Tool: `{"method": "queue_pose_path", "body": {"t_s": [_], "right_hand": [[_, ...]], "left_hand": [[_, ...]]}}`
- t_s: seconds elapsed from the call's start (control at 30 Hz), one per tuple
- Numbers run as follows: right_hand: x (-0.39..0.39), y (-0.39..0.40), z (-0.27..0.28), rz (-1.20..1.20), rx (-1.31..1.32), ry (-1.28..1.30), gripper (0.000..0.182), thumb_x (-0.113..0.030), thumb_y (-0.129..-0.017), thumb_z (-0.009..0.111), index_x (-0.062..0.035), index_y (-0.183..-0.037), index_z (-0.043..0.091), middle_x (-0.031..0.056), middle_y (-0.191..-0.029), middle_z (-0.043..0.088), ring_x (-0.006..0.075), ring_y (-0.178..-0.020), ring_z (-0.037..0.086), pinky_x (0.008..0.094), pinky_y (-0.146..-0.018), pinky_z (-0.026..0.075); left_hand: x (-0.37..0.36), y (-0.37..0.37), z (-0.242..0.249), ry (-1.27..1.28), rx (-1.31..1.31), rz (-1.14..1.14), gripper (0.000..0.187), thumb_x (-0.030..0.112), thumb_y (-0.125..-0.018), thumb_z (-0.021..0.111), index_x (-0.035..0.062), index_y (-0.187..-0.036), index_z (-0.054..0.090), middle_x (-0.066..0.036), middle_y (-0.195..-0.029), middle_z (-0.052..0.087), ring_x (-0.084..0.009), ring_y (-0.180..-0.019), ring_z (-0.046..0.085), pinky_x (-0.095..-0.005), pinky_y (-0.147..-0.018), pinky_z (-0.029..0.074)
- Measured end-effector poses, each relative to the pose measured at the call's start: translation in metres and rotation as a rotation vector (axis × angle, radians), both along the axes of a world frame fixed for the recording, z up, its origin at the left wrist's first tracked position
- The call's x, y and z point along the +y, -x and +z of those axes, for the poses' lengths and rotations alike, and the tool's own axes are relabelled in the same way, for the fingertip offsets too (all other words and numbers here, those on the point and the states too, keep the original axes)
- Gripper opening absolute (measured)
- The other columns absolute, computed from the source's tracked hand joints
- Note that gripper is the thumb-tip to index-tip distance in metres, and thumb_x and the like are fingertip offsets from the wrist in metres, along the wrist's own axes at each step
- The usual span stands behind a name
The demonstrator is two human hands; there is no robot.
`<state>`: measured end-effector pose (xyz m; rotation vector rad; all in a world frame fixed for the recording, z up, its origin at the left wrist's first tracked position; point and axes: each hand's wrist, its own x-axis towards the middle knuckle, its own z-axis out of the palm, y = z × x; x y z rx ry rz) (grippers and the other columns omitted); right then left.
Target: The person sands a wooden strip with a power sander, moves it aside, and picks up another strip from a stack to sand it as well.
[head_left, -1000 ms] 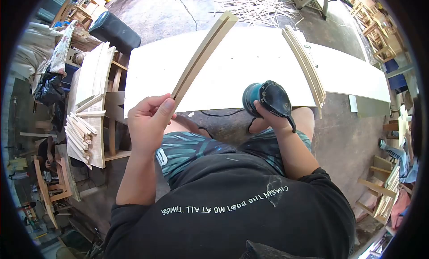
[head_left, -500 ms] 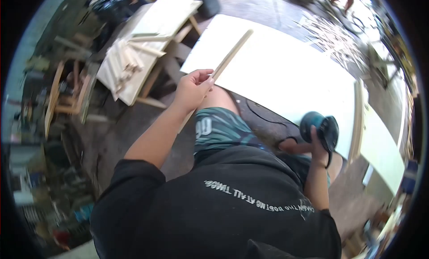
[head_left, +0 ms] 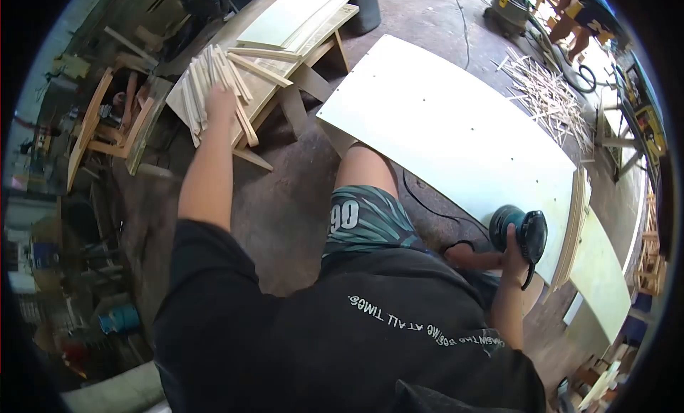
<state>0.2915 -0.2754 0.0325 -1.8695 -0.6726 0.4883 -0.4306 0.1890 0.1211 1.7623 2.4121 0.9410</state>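
Note:
My left hand (head_left: 220, 102) is stretched out over a heap of thin wooden strips (head_left: 196, 92) on the side table at the upper left. It is at the strips, but its fingers are hidden and smeared, so any grip cannot be made out. In my right hand (head_left: 513, 255) is a teal and black orbital sander (head_left: 527, 235), wrapped by the fingers. The sander is at the near right edge of a white board (head_left: 442, 121), beside a stack of wooden strips (head_left: 570, 228) at the board's right end.
Flat panels (head_left: 292, 18) lie on the side table (head_left: 267, 117). A dark cable (head_left: 427, 206) runs below the white board. Scattered wood offcuts (head_left: 545, 100) cover the floor at upper right, near a shop vacuum (head_left: 509, 7) and another person (head_left: 584, 21). A pale panel (head_left: 602, 278) lies at right.
My left hand has moved from the white board up and left to the heap on the side table. The wooden strip it held is gone from above the board. The sander stays in my right hand.

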Motion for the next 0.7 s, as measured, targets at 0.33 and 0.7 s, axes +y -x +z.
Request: {"method": "queue_pose_path", "body": {"t_s": [0.33,0.7], "right_hand": [[0.003,0.027,0.057,0.038,-0.092,0.162,0.073,-0.043,-0.077,0.091,-0.0046,-0.132,0.064,0.0130,-0.123,0.073,0.0290,-0.109,0.072,0.0400,-0.098,0.058],[0.025,0.033,0.053,0.097,-0.542,-0.386,0.060,-0.035,-0.068,0.091,-0.0158,-0.121,0.069,0.0064,-0.117,0.072,0.0335,-0.116,0.067,0.0453,-0.104,0.053]], "left_hand": [[0.047,-0.213,0.027,0.045,-0.243,-0.779,0.047,0.028,-0.109,0.062,-0.0028,-0.144,0.060,-0.016,-0.138,0.069,-0.0252,-0.122,0.066,-0.0375,-0.105,0.052],[-0.322,-0.558,0.035,0.610,-0.904,-1.427,0.054,0.007,-0.098,0.077,-0.0074,-0.146,0.057,-0.015,-0.126,0.071,-0.0164,-0.108,0.069,-0.0292,-0.095,0.056]]}}
